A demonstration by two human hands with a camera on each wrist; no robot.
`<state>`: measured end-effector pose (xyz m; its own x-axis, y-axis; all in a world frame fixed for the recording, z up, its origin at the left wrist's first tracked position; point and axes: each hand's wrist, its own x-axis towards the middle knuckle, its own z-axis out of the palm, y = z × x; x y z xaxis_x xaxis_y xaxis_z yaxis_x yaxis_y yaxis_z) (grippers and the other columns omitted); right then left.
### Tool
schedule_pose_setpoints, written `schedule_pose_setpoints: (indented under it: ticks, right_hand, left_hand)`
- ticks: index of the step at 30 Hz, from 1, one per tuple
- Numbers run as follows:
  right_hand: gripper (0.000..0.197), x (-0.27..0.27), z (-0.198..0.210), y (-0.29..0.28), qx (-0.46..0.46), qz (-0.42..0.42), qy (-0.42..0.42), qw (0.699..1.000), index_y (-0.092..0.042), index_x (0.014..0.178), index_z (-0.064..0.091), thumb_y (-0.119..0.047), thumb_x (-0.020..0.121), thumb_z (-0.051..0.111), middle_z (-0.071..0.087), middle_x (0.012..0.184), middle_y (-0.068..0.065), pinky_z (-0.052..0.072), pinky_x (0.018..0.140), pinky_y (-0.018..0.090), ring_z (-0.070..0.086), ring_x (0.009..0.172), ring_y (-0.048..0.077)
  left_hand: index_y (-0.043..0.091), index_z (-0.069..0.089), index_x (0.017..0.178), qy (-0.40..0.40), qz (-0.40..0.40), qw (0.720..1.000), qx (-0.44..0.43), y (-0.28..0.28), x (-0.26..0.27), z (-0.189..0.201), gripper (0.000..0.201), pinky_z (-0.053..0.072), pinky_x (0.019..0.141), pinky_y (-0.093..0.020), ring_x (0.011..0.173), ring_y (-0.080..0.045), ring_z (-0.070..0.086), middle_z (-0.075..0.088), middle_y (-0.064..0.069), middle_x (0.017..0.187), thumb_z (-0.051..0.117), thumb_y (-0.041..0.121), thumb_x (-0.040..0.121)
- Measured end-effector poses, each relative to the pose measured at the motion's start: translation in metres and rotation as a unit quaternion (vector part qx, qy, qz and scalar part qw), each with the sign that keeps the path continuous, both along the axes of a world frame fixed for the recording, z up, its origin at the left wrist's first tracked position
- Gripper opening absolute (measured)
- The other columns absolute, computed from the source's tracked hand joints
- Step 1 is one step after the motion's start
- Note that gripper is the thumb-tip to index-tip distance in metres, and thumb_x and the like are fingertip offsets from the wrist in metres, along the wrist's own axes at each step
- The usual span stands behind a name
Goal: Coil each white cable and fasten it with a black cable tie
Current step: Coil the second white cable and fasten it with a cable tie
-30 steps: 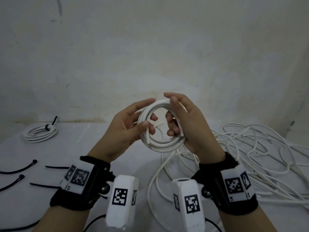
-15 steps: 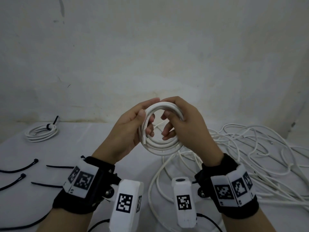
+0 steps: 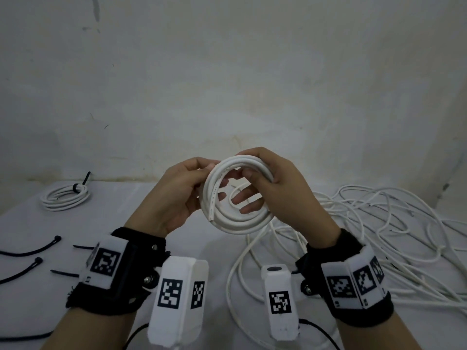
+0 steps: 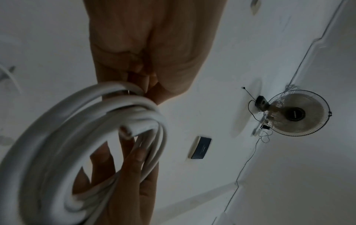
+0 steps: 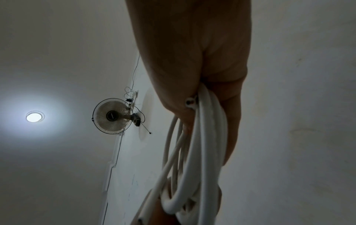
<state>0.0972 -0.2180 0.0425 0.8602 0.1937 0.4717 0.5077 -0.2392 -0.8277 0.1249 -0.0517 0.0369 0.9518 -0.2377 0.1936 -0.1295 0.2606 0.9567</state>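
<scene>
From the head view, I hold the coil (image 3: 236, 195) up in front of me, above the table (image 3: 151, 223), between both hands. My left hand (image 3: 177, 195) has closed in since a second ago: then its fingers were spread along the coil's left side, now thumb and fingertips pinch the upper left of the loops. My right hand (image 3: 275, 188) has dropped over the top right, thumb curled over the loops and fingers reaching through the ring. The cut end (image 3: 211, 218) now lies flat against the lower left of the coil instead of poking into the middle. I judge the winding done and the coil ready for a tie. The ties (image 3: 30, 251) lie on the table to my left, near a finished coil (image 3: 64, 197); the loose cables (image 3: 366, 238) are heaped to my right.

From the left wrist, my fingers (image 4: 123, 167) show through the ring, and the cut end (image 4: 125, 132) faces the camera. The pinch sits at the top.

From the right wrist, the loops (image 5: 208, 137) hang bunched under my curled fingers, held tight together.
</scene>
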Motion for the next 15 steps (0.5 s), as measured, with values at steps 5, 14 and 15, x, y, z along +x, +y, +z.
schedule_pose_setpoints:
  ticks: [5,14,15]
  right_hand:
    - [0.021,-0.0016,-0.0016,0.0024,-0.038,0.020,0.007,0.999,-0.014,0.110,0.060,-0.007,0.100,0.043,0.063,0.096,0.013,0.058,0.052,0.035,0.070,0.061,0.026]
    - [0.028,0.0021,-0.0049,0.0025,-0.093,-0.025,-0.040,0.995,-0.018,0.094,0.057,0.003,0.095,0.040,0.055,0.070,0.001,0.050,0.041,0.029,0.058,0.041,0.019]
    - [0.031,0.0033,-0.0051,0.0022,-0.094,-0.040,-0.052,0.993,-0.020,0.091,0.057,0.005,0.093,0.039,0.053,0.068,0.000,0.052,0.041,0.034,0.055,0.039,0.016]
  left_hand:
    - [0.006,0.064,0.082,-0.015,0.008,0.998,0.055,0.0093,-0.0014,0.0016,0.017,0.055,0.056,-0.023,0.062,-0.011,0.068,0.071,-0.007,0.073,0.051,0.003,0.092]
    - [0.003,0.066,0.089,-0.016,-0.017,0.997,0.068,0.0081,-0.0081,0.0048,0.026,0.057,0.066,-0.023,0.069,-0.014,0.070,0.073,-0.014,0.090,0.043,0.011,0.098]
    - [0.004,0.067,0.094,-0.025,-0.023,0.997,0.070,0.0070,-0.0089,0.0053,0.034,0.057,0.069,-0.025,0.073,-0.015,0.071,0.074,-0.012,0.093,0.039,0.024,0.099]
